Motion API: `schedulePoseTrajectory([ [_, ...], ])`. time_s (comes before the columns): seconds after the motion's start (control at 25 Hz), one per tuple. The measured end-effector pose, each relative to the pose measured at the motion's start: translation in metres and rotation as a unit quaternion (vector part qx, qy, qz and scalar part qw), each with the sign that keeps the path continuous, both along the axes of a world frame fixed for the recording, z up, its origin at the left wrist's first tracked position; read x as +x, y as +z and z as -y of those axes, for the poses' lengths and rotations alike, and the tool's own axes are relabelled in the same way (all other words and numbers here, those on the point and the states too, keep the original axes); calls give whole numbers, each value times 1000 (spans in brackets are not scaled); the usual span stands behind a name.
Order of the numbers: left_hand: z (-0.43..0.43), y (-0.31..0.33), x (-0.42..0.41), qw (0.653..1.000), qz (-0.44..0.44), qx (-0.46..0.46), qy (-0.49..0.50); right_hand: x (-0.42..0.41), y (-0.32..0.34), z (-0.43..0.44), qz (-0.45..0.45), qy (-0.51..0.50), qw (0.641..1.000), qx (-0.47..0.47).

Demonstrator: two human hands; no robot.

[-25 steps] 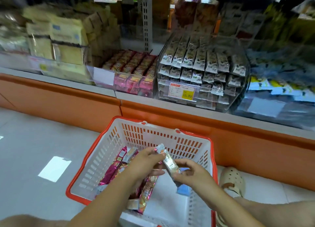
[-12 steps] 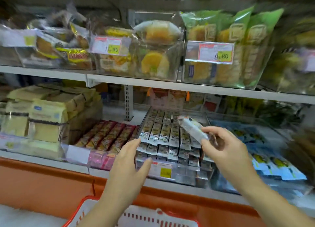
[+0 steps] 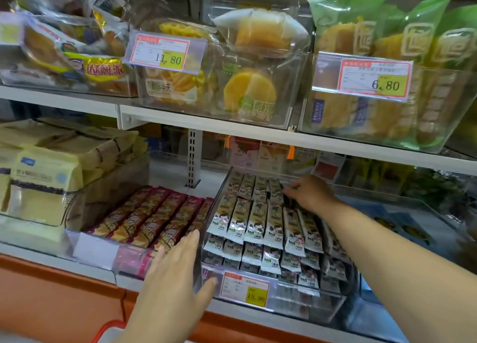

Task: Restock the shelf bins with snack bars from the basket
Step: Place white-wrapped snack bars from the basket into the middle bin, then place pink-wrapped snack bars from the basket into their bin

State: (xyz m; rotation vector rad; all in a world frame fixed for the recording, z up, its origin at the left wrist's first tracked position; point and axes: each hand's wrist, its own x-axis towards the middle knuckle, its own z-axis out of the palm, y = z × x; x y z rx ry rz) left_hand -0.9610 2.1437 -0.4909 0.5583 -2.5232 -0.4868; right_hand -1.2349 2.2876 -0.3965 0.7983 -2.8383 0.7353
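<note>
Restocking a clear bin (image 3: 284, 295) of white bars (image 3: 258, 221).
Left hand (image 3: 175, 273), fingers straight, is touching the bin's front; right hand (image 3: 311, 194) is curling over the back bars, grip unclear.

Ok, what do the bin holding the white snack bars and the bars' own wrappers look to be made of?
Bin: clear, glossy rigid plastic, probably acrylic; the bars show through its walls and the edges catch glare. White snack bars: thin printed film wrappers, likely plastic or foil laminate, with crimped ends and a silvery sheen.
</note>
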Motion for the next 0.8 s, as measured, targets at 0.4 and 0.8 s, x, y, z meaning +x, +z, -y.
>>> schedulePoseTrajectory([
  [0.4, -3, -3, 27, 998, 20, 27, -55, 2, 10, -16, 85, 91, 976, 177],
  [0.8, -9, -63, 115, 976, 154, 128, -81, 203, -75, -26, -52, 212, 949, -227],
])
